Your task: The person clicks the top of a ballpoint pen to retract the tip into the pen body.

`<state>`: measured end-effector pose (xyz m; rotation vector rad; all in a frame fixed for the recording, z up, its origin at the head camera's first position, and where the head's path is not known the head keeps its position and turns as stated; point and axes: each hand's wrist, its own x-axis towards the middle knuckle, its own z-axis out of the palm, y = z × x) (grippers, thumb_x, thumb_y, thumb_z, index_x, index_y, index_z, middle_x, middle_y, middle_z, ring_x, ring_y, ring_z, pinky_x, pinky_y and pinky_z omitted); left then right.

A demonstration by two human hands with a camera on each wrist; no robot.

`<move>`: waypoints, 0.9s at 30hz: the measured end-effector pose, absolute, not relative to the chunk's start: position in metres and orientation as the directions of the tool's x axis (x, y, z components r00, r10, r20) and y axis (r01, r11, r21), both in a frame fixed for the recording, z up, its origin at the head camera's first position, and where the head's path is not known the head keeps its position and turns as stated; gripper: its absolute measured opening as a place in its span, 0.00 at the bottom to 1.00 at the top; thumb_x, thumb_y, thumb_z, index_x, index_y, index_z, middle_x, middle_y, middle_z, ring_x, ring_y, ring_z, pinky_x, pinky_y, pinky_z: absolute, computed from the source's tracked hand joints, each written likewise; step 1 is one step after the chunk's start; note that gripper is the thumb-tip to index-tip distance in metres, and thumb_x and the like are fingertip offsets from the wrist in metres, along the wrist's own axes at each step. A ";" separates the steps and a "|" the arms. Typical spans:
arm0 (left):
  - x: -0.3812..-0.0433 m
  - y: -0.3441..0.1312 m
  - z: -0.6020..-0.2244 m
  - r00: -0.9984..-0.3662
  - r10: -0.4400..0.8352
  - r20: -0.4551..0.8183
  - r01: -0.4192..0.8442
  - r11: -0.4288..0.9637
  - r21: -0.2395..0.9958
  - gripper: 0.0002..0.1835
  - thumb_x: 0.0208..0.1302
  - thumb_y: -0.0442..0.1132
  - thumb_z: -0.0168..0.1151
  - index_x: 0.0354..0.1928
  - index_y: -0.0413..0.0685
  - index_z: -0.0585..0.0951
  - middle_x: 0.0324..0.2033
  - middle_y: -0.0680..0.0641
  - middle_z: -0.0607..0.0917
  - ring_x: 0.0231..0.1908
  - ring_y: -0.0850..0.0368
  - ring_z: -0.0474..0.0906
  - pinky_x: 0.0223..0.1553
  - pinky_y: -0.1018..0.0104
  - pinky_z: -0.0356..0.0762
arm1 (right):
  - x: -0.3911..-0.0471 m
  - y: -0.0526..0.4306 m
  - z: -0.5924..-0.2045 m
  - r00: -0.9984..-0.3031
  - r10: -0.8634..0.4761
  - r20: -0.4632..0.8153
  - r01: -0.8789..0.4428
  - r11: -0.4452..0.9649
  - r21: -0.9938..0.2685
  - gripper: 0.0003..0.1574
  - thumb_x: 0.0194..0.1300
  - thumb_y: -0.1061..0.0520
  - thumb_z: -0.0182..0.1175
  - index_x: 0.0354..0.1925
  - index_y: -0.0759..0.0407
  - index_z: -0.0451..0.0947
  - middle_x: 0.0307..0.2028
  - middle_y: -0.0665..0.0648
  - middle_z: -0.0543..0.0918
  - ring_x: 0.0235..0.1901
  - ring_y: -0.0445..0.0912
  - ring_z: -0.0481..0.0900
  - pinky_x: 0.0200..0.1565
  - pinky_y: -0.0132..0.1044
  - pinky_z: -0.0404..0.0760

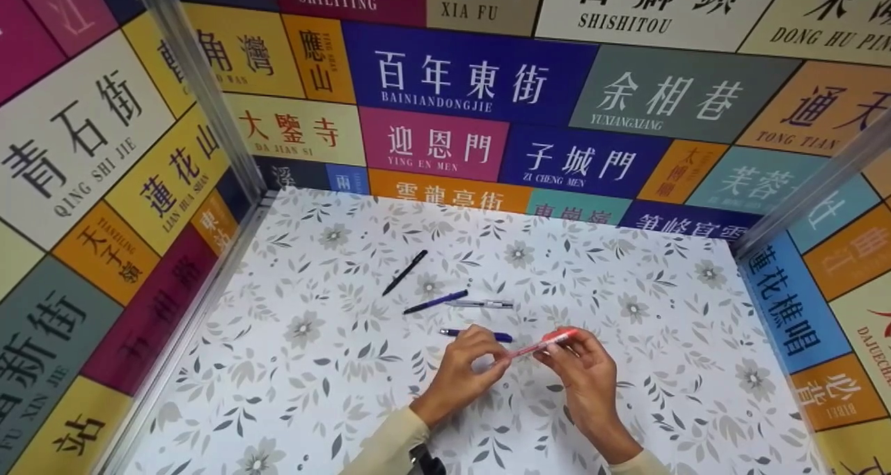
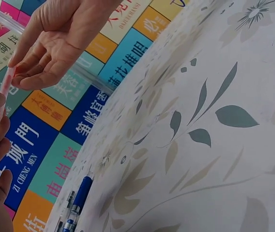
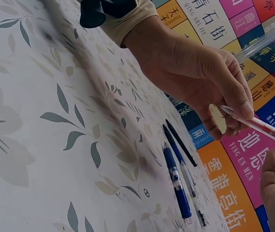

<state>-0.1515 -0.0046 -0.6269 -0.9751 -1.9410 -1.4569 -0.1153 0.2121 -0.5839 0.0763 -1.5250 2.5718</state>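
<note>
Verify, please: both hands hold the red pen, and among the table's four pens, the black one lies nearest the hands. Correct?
Not nearest: the head view shows the black pen farthest. Left hand and right hand do hold the red pen.

Looks like a small three-sided booth, indoors. Back wall (image 1: 470, 64), left wall (image 1: 83, 134) and right wall (image 1: 783, 322) all covered in coloured blocks of Chinese characters plus romanised names (QING SHI JIE, BAINIANDONGJIE). Pale strips (image 1: 202, 78) run up the corners. Bench (image 1: 306, 384) fills the space between, white floral top. Pens (image 1: 436, 302) on it fit desk work. Home, shop or office: can't tell.
</note>
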 end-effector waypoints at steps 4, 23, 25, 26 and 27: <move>-0.148 -0.003 -0.624 -0.612 0.253 0.749 0.791 0.176 0.586 0.08 0.63 0.29 0.79 0.42 0.47 0.91 0.35 0.51 0.89 0.42 0.53 0.85 0.50 0.61 0.83 | -0.116 0.214 -0.582 -0.981 0.098 0.170 -0.195 -0.422 -0.885 0.18 0.73 0.81 0.58 0.59 0.81 0.71 0.47 0.62 0.87 0.47 0.50 0.90 0.51 0.46 0.91; -0.130 0.006 -0.621 -0.788 0.325 0.522 0.592 0.172 0.787 0.04 0.66 0.32 0.79 0.38 0.47 0.91 0.32 0.53 0.89 0.42 0.61 0.84 0.51 0.61 0.84 | -0.120 0.225 -0.576 -0.930 -0.032 0.366 -0.356 -0.169 -0.919 0.25 0.70 0.81 0.63 0.62 0.84 0.70 0.48 0.67 0.85 0.48 0.51 0.89 0.49 0.42 0.91; -0.128 0.006 -0.620 -0.810 0.333 0.483 0.554 0.164 0.816 0.03 0.67 0.32 0.78 0.39 0.47 0.92 0.33 0.53 0.90 0.41 0.62 0.84 0.50 0.57 0.85 | -0.120 0.226 -0.576 -0.921 -0.050 0.386 -0.376 -0.146 -0.915 0.26 0.69 0.82 0.63 0.63 0.85 0.69 0.48 0.67 0.85 0.48 0.51 0.89 0.49 0.41 0.91; -0.126 0.007 -0.619 -0.819 0.336 0.464 0.536 0.164 0.828 0.03 0.67 0.32 0.78 0.39 0.47 0.92 0.34 0.54 0.90 0.41 0.63 0.84 0.49 0.56 0.86 | -0.120 0.226 -0.576 -0.918 -0.056 0.393 -0.383 -0.135 -0.914 0.27 0.69 0.82 0.63 0.63 0.86 0.69 0.49 0.67 0.85 0.48 0.50 0.89 0.49 0.40 0.91; -0.125 0.006 -0.619 -0.829 0.340 0.443 0.516 0.161 0.842 0.03 0.67 0.32 0.78 0.39 0.48 0.93 0.34 0.54 0.90 0.41 0.63 0.84 0.48 0.54 0.86 | -0.120 0.226 -0.576 -0.916 -0.062 0.396 -0.387 -0.120 -0.914 0.28 0.69 0.81 0.64 0.64 0.86 0.68 0.49 0.67 0.85 0.48 0.50 0.89 0.49 0.40 0.91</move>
